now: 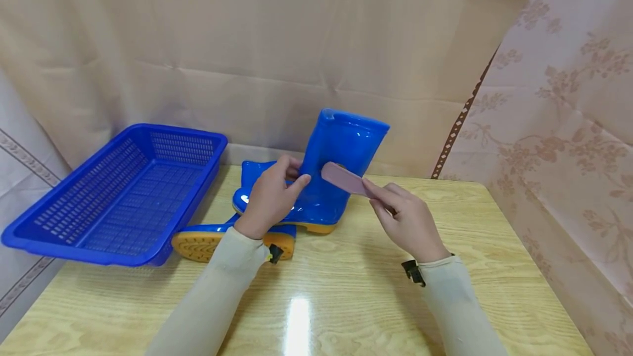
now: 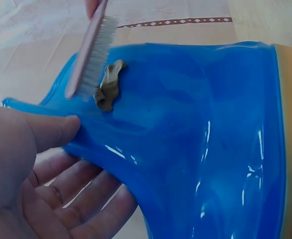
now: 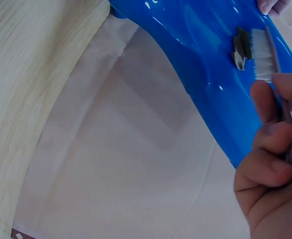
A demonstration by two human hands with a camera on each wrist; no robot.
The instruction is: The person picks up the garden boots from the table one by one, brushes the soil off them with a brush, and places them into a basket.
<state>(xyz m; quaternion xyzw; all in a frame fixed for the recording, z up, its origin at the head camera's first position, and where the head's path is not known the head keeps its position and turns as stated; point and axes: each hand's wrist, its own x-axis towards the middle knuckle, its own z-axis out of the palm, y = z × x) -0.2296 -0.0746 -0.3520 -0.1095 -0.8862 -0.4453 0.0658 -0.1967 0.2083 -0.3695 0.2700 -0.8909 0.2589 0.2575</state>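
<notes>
A blue rain boot (image 1: 328, 196) with a yellow sole stands upright, its shaft leaning right. My left hand (image 1: 277, 194) holds the shaft's left edge, thumb (image 2: 56, 130) on the near face and fingers behind it. A brush (image 1: 343, 178) with a pink handle and white bristles is pinched in my right hand (image 1: 407, 221). In the left wrist view its bristles (image 2: 100, 55) are right at a brownish, mud-like lump (image 2: 109, 85) on the shaft. The right wrist view also has this lump (image 3: 241, 48) beside the bristles. From the head, the brush mostly hides it.
A second blue boot lies on its side, its yellow sole (image 1: 198, 245) toward me, partly behind my left arm. To the left stands a blue plastic basket (image 1: 190, 224) with slotted walls. Beige cloth (image 1: 247, 43) hangs behind the wooden table (image 1: 336, 301), and flowered cloth (image 1: 568, 142) at the right.
</notes>
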